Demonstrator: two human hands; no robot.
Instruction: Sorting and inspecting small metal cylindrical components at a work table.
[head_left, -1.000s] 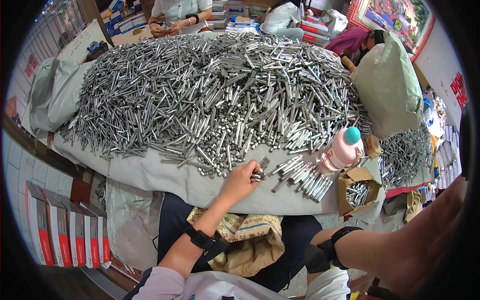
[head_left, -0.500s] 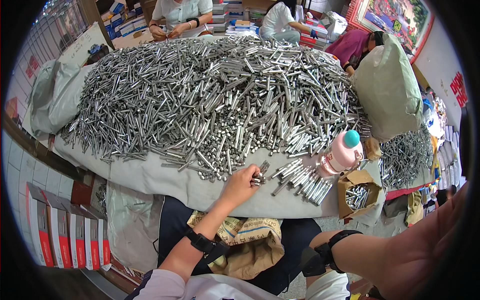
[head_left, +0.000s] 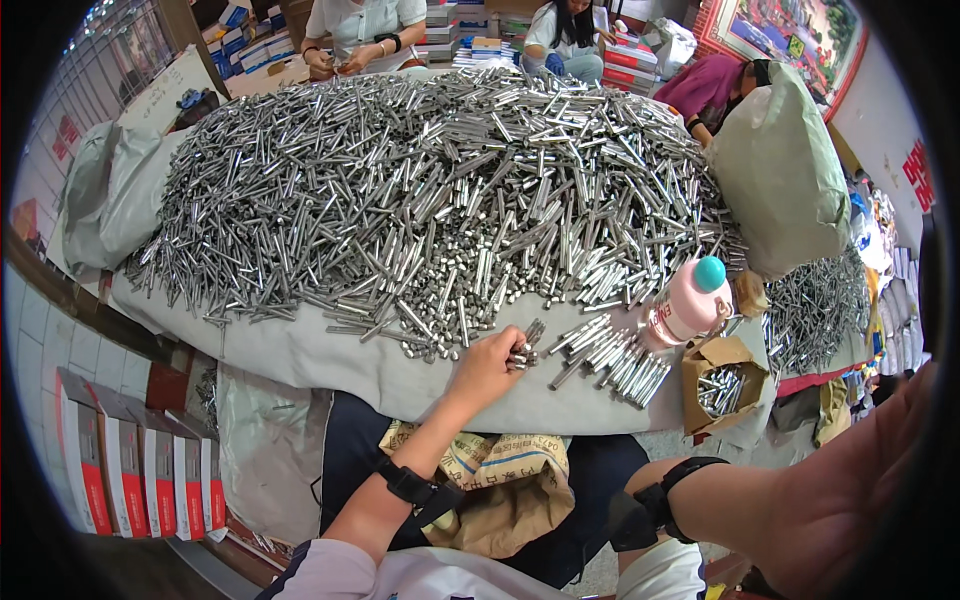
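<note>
Your right hand [head_left: 860, 500] fills the lower right corner, very close to the camera and blurred, so you cannot tell whether its fingers are apart or together; a dark band wraps its wrist. Below your left forearm a tan sack [head_left: 500, 490] lies in your lap. Your left hand [head_left: 487, 368], a black strap on its wrist, reaches forward with the fingers closed on a small bunch of metal pins [head_left: 524, 350], held just above the grey cloth [head_left: 330, 360]. Just right of that hand a short row of pins [head_left: 610, 355] lies side by side on the cloth. Further right stands an open cardboard box [head_left: 722, 378] with a few pins in the bottom, and just beyond it a pink bottle [head_left: 688, 305] with a teal cap leans over. Ahead of your left hand the big heap [head_left: 420, 190] of pins covers most of the cloth. Right of the heap a full grey bag [head_left: 780, 175] stands, with a smaller pile [head_left: 815, 305] beside it. At the far edge, other people sit among stacked cartons.
</note>
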